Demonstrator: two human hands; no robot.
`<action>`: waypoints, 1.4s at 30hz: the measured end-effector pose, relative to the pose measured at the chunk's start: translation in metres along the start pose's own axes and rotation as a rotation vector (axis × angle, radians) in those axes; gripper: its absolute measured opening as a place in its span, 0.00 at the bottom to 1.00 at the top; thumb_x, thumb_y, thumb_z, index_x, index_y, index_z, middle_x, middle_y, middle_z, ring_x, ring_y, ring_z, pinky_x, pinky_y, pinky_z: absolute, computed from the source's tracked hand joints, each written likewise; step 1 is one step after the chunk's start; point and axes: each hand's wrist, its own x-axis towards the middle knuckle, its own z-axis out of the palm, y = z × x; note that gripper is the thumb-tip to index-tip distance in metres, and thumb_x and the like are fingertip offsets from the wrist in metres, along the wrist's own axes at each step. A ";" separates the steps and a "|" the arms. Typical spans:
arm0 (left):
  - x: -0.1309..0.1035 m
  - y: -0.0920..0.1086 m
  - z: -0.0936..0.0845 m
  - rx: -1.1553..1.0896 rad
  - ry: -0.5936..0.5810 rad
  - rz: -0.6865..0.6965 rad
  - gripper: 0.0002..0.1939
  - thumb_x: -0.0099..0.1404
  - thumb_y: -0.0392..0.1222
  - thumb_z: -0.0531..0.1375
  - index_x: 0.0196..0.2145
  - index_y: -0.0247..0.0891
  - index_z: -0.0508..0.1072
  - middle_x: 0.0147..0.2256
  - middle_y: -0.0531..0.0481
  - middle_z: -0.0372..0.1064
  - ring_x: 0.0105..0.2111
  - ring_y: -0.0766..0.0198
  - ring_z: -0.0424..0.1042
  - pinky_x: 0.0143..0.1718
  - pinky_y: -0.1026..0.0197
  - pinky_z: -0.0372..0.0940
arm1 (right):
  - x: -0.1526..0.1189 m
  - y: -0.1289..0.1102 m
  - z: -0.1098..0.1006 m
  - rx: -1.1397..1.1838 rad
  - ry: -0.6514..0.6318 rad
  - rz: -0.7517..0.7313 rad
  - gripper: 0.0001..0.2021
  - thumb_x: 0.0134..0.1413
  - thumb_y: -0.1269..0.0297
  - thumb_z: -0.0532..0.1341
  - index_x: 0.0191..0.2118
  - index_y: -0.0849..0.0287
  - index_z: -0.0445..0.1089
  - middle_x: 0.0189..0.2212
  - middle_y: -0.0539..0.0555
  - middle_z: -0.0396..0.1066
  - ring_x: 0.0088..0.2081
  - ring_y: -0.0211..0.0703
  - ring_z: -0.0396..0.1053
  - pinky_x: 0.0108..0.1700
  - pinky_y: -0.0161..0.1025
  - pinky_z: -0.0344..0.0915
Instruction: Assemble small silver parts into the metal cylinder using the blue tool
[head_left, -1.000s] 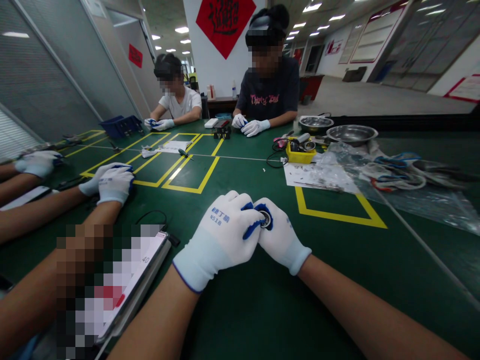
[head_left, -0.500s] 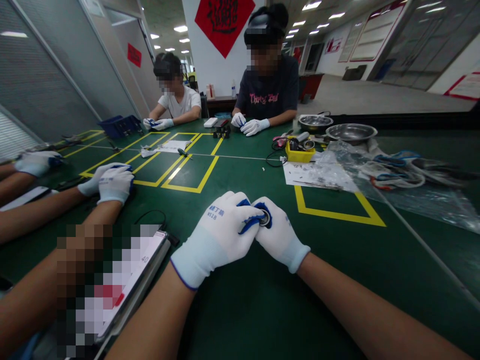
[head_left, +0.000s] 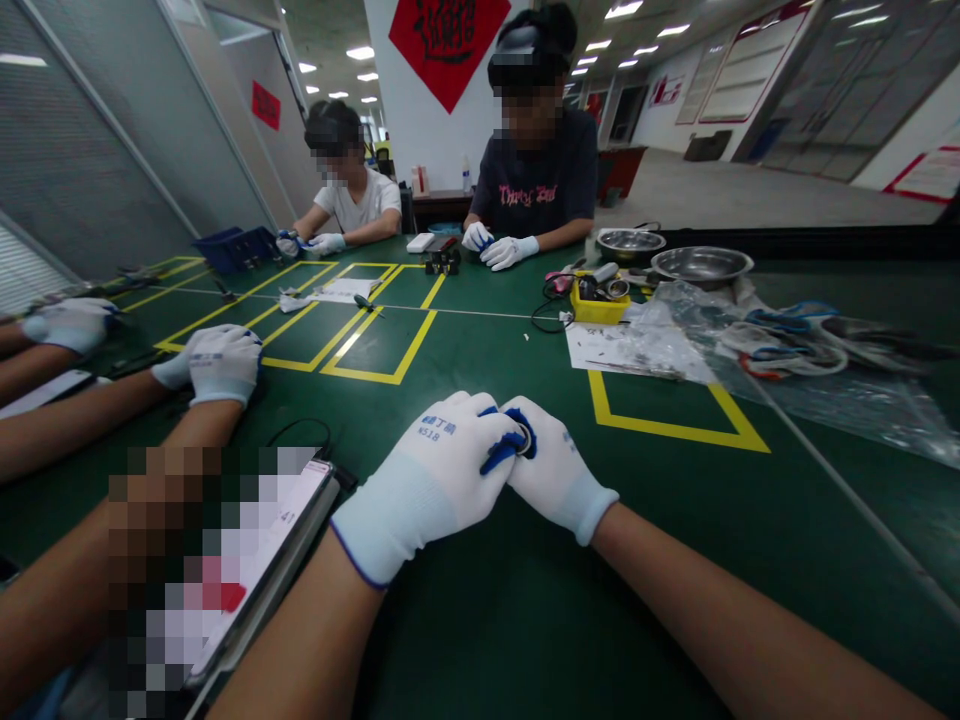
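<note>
Fingers (head_left: 505, 428) closed on round metal part (head_left: 524, 438), right hand (head_left: 556, 462) touching left hand (head_left: 442, 468), latter marked "N518"

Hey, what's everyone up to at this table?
The wearer's gloved left hand and right hand meet over a small round metal part, mostly hidden by the fingers. Two people sit across the green table, gloved hands together, and more gloved hands work at the left. A yellow bin of parts stands ahead, right.

White gloves (head_left: 454, 460), blue coating (head_left: 499, 457), pale blue cuffs (head_left: 379, 520), blue "N518" print (head_left: 430, 435)
</note>
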 end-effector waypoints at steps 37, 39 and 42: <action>0.018 -0.021 0.037 -0.535 0.420 -0.264 0.05 0.67 0.34 0.63 0.39 0.38 0.80 0.39 0.49 0.75 0.41 0.61 0.77 0.47 0.58 0.72 | 0.012 0.011 -0.008 0.387 0.167 0.187 0.13 0.46 0.53 0.70 0.30 0.58 0.76 0.28 0.54 0.76 0.33 0.47 0.73 0.39 0.44 0.70; 0.018 -0.021 0.039 -0.504 0.432 -0.250 0.05 0.68 0.34 0.63 0.39 0.38 0.80 0.39 0.49 0.75 0.42 0.61 0.77 0.48 0.58 0.72 | 0.012 0.011 -0.008 0.443 0.175 0.215 0.14 0.45 0.52 0.71 0.30 0.58 0.75 0.28 0.53 0.75 0.32 0.46 0.71 0.37 0.43 0.69; 0.017 -0.022 0.040 -0.454 0.430 -0.231 0.05 0.68 0.34 0.63 0.40 0.38 0.80 0.40 0.49 0.75 0.42 0.61 0.76 0.48 0.58 0.72 | 0.012 0.010 -0.008 0.474 0.181 0.252 0.16 0.45 0.50 0.72 0.31 0.58 0.75 0.27 0.53 0.74 0.30 0.45 0.70 0.34 0.42 0.68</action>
